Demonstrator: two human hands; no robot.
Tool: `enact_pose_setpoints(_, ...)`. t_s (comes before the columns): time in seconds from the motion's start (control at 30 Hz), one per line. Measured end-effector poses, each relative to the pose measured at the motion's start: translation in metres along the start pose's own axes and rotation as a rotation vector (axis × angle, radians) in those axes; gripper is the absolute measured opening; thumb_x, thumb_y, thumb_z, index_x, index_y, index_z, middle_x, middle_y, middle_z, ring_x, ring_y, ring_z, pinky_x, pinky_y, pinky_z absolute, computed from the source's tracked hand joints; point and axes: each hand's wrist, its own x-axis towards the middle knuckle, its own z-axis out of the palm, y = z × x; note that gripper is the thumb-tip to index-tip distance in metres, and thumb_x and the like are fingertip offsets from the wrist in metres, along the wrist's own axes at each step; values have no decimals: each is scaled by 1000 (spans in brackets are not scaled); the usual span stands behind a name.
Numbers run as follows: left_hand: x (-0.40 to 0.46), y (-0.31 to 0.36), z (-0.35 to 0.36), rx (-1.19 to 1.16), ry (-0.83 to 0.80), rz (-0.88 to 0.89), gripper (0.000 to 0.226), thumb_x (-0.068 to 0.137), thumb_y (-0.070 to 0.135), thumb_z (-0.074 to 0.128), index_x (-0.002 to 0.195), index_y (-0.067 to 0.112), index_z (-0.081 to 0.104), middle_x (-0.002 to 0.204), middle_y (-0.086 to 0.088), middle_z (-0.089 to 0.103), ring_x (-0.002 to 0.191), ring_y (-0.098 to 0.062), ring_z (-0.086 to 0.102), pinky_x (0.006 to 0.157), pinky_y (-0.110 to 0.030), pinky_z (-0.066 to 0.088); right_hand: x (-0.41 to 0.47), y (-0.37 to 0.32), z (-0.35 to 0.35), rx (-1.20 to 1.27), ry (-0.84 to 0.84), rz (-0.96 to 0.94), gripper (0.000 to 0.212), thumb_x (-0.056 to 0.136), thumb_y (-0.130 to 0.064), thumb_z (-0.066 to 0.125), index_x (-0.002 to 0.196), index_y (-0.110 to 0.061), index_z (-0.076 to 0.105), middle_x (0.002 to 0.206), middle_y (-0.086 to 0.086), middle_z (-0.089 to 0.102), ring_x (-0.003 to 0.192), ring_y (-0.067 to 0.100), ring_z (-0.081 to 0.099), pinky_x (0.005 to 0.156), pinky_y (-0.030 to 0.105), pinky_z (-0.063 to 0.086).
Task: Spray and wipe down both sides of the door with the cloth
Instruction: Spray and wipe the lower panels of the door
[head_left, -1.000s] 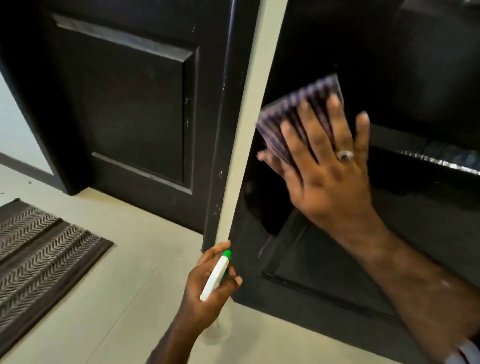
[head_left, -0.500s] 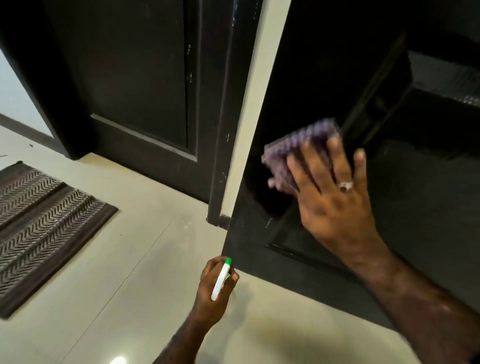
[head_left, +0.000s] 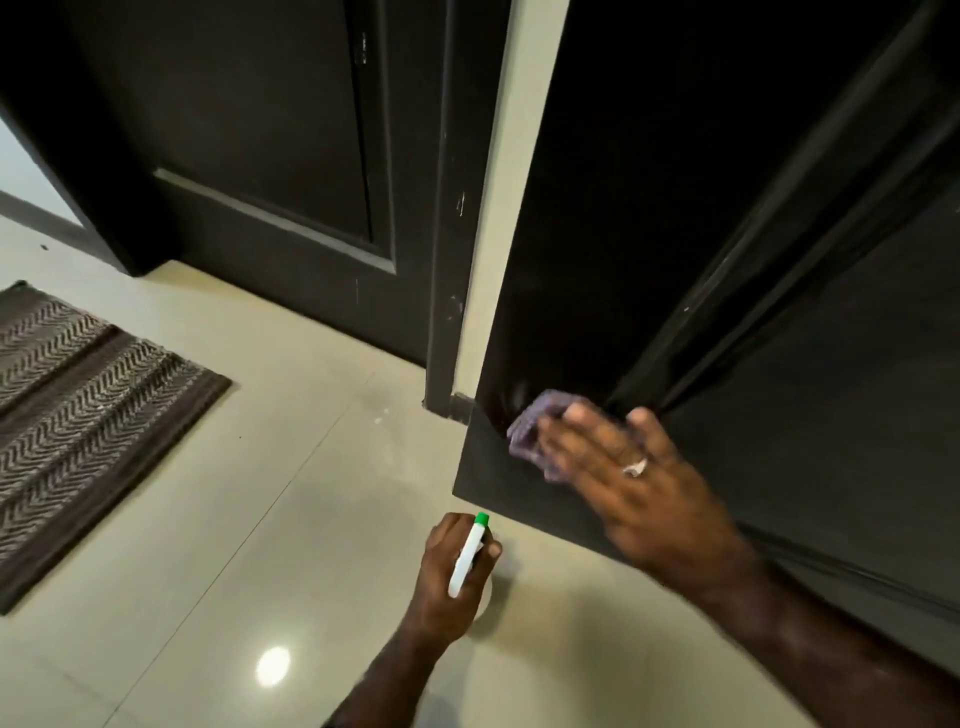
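Right hand (head_left: 631, 483), fingers straight, presses cloth (head_left: 535, 428) against door (head_left: 675, 208) near its bottom corner; left hand (head_left: 452, 566) grips sprayer (head_left: 467, 556) above floor (head_left: 260, 519).

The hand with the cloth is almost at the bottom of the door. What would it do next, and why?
Probably slide the purple cloth sideways along the bottom rail. The right hand presses it flat near the dark door's lower left corner, leaving little door below. The left hand just holds the spray bottle.

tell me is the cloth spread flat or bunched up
Bunched up: the purple cloth shows as a crumpled wad under the right hand, pressed against the door.
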Motion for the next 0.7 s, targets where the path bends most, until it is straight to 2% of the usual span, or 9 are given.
enact_pose_setpoints(0.13, -2, -11, 7, 50, -30, 15, 19, 106, 34, 60, 108, 16, 65, 104, 7, 64, 94, -22, 63, 80, -47, 53, 66, 20, -40, 43, 319, 318, 68, 105, -22, 59, 168, -13, 33, 175, 9, 28, 163, 37, 11, 130, 62, 2)
enact_pose_setpoints(0.2, -5, -14, 9, 50, 0, 51, 20, 107, 30, 59, 105, 12, 68, 101, 4, 67, 91, -23, 65, 78, -48, 54, 94, 11, -37, 59, 419, 383, 62, 109, -21, 58, 166, -11, 37, 171, 11, 33, 159, 41, 13, 128, 62, 5)
enact_pose_setpoints(0.27, -4, -11, 11, 33, 42, 57, 25, 108, 29, 58, 98, 8, 68, 92, 0, 66, 82, -25, 63, 70, -48, 52, 97, -9, -19, 28, 385, 330, 64, 109, -21, 56, 167, -10, 33, 173, 11, 30, 160, 41, 10, 130, 59, 5)
enact_pose_setpoints(0.37, -5, -14, 17, 4, 109, 39, 25, 107, 21, 60, 88, 5, 62, 78, -2, 56, 65, -27, 55, 56, -48, 45, 52, -51, 30, -21, 133, 87, 74, 104, -15, 52, 170, -9, 20, 178, 12, 16, 165, 36, 8, 134, 53, 6)
enact_pose_setpoints(0.43, -4, -17, 19, 16, 134, 11, 26, 107, 23, 61, 89, 4, 63, 77, -3, 58, 63, -27, 57, 54, -49, 46, 11, -66, 55, -40, -50, -41, 78, 100, -10, 49, 171, -8, 16, 180, 13, 10, 166, 34, 8, 133, 52, 7)
enact_pose_setpoints(0.5, -6, -17, 17, 22, 124, -12, 27, 107, 27, 60, 91, 6, 64, 78, -4, 60, 64, -27, 59, 55, -50, 48, -13, -66, 62, -22, -142, -87, 80, 96, -6, 45, 171, -9, 16, 180, 12, 10, 167, 31, 5, 133, 53, 3)
enact_pose_setpoints(0.6, -8, -11, 13, 30, 116, -43, 30, 107, 31, 59, 86, 11, 58, 72, 0, 54, 60, -27, 53, 54, -49, 44, -8, -48, 44, -16, -51, 22, 82, 96, -12, 51, 171, -11, 19, 180, 8, 13, 167, 29, 8, 132, 57, 0)
enact_pose_setpoints(0.7, -9, -10, 13, 8, 99, -69, 33, 107, 34, 59, 83, 12, 54, 69, 0, 52, 58, -28, 52, 54, -49, 43, 39, -36, 19, 55, 177, 225, 71, 105, -19, 51, 170, -12, 23, 178, 9, 19, 165, 34, 9, 131, 62, 3)
